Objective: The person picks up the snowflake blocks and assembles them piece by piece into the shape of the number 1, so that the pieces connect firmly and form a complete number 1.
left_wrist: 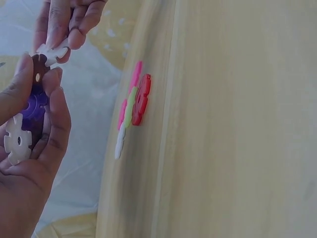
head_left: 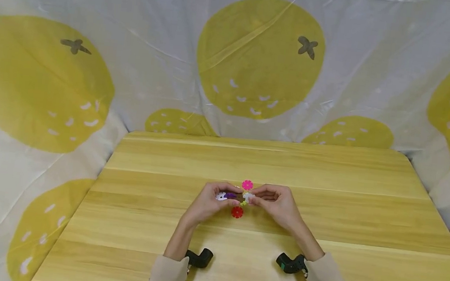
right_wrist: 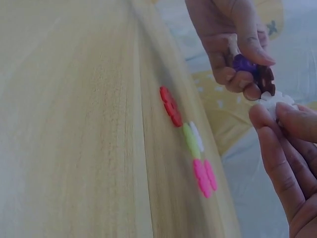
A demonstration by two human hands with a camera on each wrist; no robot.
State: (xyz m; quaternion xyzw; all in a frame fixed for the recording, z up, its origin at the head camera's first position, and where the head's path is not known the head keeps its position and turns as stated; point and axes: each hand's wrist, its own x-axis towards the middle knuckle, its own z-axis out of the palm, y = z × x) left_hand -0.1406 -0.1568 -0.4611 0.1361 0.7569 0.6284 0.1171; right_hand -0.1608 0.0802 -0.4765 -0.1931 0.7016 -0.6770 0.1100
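Observation:
My left hand (head_left: 207, 203) grips a short chain of notched plastic snowflake discs between thumb and fingers. In the left wrist view the chain runs from a white disc (left_wrist: 18, 141) near the palm, through a purple disc (left_wrist: 34, 105), to a brown disc (left_wrist: 39, 72) at the fingertips. My right hand (head_left: 279, 205) pinches another white disc (right_wrist: 272, 101) by its edge. This disc meets the outer edge of the brown disc, their notches overlapping in the wrist views. Both hands are close together over the middle of the table.
Loose discs lie on the wooden table (head_left: 327, 177) around the hands: a red one (head_left: 237, 212), a yellow-green one (left_wrist: 130, 106), a white one (left_wrist: 120, 141) and two pink ones, one being the far pink disc (head_left: 247, 185). A lemon-patterned cloth (head_left: 167, 62) hangs behind the table.

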